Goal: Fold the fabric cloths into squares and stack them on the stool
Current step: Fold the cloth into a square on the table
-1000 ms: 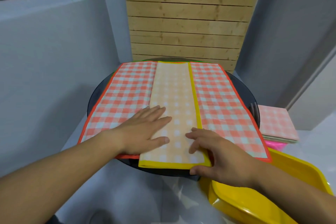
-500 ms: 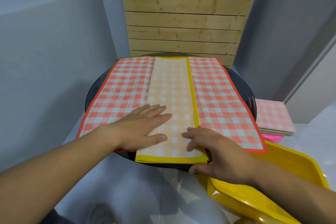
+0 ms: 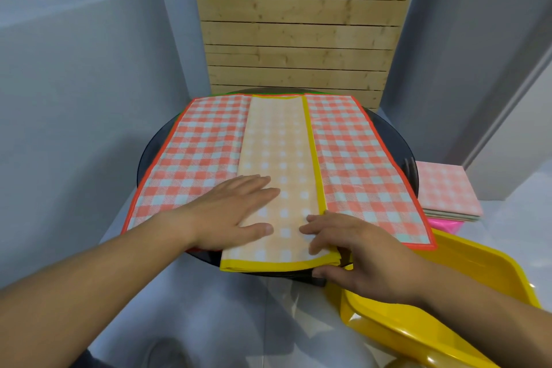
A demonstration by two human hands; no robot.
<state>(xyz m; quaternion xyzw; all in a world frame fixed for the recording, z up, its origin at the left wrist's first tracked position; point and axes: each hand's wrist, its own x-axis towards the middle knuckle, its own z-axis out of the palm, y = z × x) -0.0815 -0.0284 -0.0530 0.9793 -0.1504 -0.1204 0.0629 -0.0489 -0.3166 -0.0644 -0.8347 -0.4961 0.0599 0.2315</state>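
Observation:
A yellow-edged checked cloth (image 3: 277,152), folded into a long narrow strip, lies down the middle of a red-checked cloth (image 3: 358,158) spread over a round dark table (image 3: 397,140). My left hand (image 3: 233,212) rests flat, fingers together, on the strip's near left part. My right hand (image 3: 358,254) pinches the strip's near right corner, fingers on top and thumb under the edge. A stack of folded checked cloths (image 3: 448,191) sits on a pink stool (image 3: 445,225) to the right of the table.
A yellow plastic chair (image 3: 442,302) stands close at the lower right, under my right forearm. A wooden slat panel (image 3: 298,24) rises behind the table, with grey walls on both sides. Pale glossy floor lies below.
Both hands hold nearly the same places on the strip. The right hand's fingers have closed a little more over the near right corner. The view has shifted slightly.

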